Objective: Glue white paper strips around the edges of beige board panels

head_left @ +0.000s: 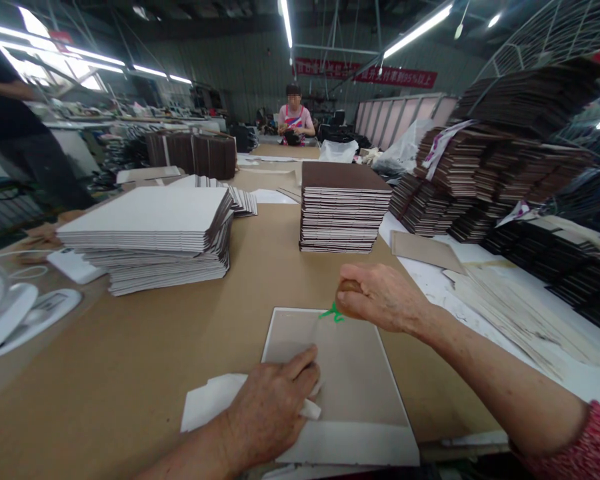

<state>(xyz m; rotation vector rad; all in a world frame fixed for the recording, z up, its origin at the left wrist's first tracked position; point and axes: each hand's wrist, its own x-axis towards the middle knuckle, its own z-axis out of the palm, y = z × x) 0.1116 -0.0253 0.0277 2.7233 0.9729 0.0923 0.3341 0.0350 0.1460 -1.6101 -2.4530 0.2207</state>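
A flat grey board with a white border (353, 387) lies on the brown table (130, 360) in front of me. My left hand (273, 407) presses down on the board's left edge, fingers curled on a piece of white paper (207, 403) that sticks out to the left. My right hand (380, 297) is closed round a brown wooden handle with a green string (333, 313) at the board's far edge.
A stack of white boards (155, 233) stands at the left, a stack of brown-topped boards (343, 207) in the middle. Piles of dark boards (505, 167) fill the right. A white fan (5, 310) sits far left. A person (294, 120) sits at the far end; another stands at far left.
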